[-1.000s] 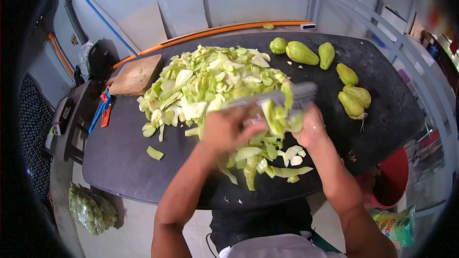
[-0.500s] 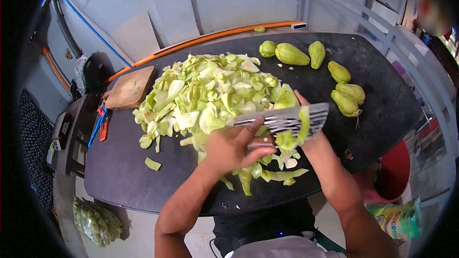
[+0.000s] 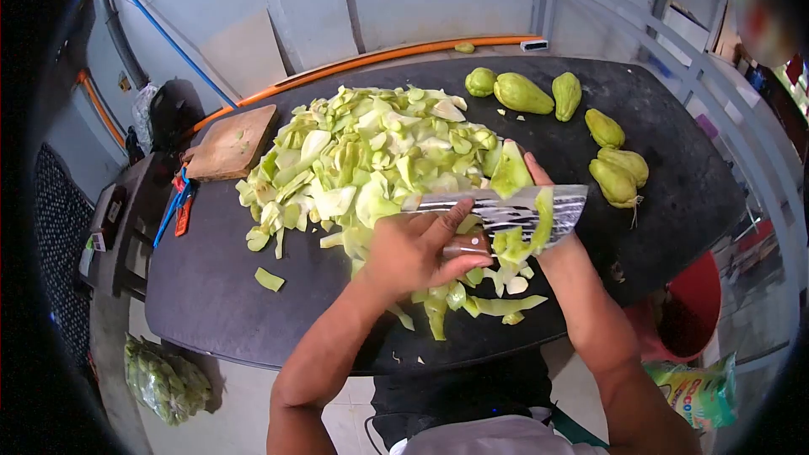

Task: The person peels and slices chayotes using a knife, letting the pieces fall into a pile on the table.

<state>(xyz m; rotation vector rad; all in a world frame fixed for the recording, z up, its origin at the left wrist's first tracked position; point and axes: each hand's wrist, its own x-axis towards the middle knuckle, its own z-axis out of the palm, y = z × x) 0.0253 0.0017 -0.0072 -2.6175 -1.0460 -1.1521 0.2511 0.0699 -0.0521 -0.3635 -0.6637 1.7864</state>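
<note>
My left hand (image 3: pixel 404 254) is closed around the brown handle of a wide-bladed kitchen knife (image 3: pixel 559 209), its index finger lying along the blade. Strips of green peel cling to the wet blade. Behind the knife, my right hand (image 3: pixel 566 257) holds a green chayote piece (image 3: pixel 511 172); the blade hides most of that hand, with fingertips showing above. Beneath and beyond both hands spreads a large pile of pale green chayote slices and peelings (image 3: pixel 362 160).
Several whole chayotes (image 3: pixel 522 93) lie on the dark table (image 3: pixel 219 303) at the far right. A wooden board (image 3: pixel 232 143) rests at the left edge beside orange-handled tool (image 3: pixel 183 215). A red bucket (image 3: pixel 708 286) stands below right, and a bag of greens (image 3: pixel 167 381) lies on the floor.
The view has shifted slightly. The chayote piece and right fingertips show a little more above the blade; both hands keep their grips.
</note>
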